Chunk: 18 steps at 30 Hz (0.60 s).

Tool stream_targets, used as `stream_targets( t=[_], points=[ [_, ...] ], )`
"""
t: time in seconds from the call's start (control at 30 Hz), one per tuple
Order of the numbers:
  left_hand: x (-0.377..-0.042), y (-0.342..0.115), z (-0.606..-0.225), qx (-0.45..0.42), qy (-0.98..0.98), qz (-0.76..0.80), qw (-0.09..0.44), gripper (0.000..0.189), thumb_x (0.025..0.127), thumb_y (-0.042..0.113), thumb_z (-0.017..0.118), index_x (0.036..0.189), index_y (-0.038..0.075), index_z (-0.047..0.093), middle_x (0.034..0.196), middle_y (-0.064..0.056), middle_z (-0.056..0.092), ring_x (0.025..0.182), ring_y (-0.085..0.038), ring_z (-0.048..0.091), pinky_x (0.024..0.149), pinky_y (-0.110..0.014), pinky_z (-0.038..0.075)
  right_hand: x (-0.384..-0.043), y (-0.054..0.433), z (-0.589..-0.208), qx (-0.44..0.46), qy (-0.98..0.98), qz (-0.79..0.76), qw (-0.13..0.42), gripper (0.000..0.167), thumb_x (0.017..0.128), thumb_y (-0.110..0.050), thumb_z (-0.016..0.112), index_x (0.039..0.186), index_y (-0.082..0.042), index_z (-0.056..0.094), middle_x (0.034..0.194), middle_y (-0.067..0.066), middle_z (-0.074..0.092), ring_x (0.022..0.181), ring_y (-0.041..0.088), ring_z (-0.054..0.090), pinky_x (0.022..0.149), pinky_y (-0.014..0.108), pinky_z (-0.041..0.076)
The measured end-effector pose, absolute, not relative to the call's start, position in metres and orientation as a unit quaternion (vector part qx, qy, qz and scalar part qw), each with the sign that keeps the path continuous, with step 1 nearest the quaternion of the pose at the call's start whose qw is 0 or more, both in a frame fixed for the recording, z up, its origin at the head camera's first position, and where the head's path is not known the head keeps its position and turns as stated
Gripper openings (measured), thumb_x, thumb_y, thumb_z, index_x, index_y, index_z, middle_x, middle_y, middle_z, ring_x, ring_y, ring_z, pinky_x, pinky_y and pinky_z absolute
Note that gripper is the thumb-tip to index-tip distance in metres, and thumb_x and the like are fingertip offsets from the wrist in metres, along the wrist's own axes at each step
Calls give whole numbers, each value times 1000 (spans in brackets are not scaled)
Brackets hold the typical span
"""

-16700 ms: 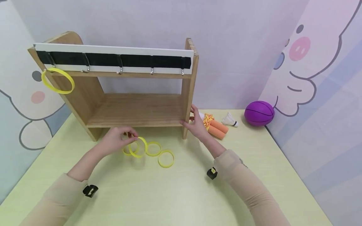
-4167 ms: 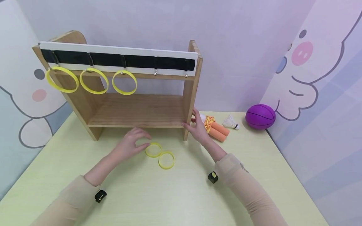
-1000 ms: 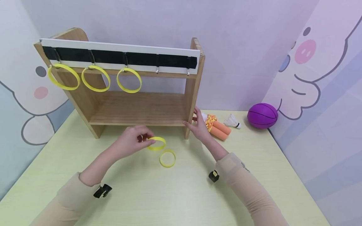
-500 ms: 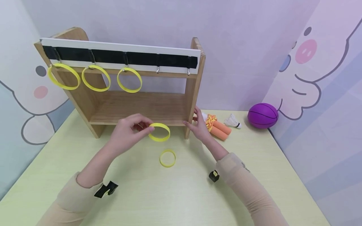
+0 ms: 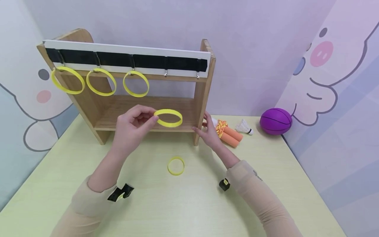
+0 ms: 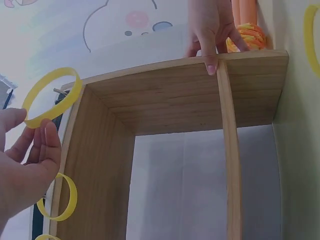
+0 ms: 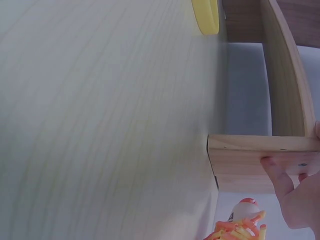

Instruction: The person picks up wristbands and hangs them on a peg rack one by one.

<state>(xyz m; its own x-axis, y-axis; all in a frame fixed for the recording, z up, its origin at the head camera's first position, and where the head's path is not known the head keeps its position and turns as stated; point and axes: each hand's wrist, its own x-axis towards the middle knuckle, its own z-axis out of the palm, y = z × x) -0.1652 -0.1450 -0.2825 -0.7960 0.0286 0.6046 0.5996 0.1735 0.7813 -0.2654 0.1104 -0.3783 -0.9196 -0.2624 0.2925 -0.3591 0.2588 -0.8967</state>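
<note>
In the head view my left hand (image 5: 131, 128) pinches a yellow ring (image 5: 168, 124) between thumb and fingers, held in the air before the wooden shelf (image 5: 142, 129). The left wrist view has this ring (image 6: 70, 100) up near the hook strip. Three more yellow rings hang from the left hooks, the third ring (image 5: 125, 88) at the middle hook. To its right, a fourth hook (image 5: 166, 73) and an end hook (image 5: 198, 75) bear nothing. My right hand (image 5: 210, 133) grips the shelf's right side panel, its thumb over the front edge. Another yellow ring (image 5: 176, 174) lies on the table.
Right of the shelf lies a jump rope (image 5: 229, 136) with orange handles. Beyond it are a shuttlecock (image 5: 244, 126) and a purple ball (image 5: 275, 121) by the wall. The table (image 5: 177, 210) extends in front of the shelf.
Since the oldest frame, two more rings have come to hang on the hooks. My left hand has picked another ring off the table and raised it. My right hand stays on the side panel.
</note>
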Motion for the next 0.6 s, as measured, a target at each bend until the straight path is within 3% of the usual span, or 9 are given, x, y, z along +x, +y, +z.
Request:
stream_targets(
  t=[0.6],
  points=[
    [-189,-122,-261,-202,-569,-751,269,21,84,3,69,102,-7,63,93,-16,65,79,-25,66,81,-28,55,-266,111,-379,197,-792,576,41,77,86,-2,66,148,-13,21,145,18,33,111,39,51,84,47,52]
  ],
)
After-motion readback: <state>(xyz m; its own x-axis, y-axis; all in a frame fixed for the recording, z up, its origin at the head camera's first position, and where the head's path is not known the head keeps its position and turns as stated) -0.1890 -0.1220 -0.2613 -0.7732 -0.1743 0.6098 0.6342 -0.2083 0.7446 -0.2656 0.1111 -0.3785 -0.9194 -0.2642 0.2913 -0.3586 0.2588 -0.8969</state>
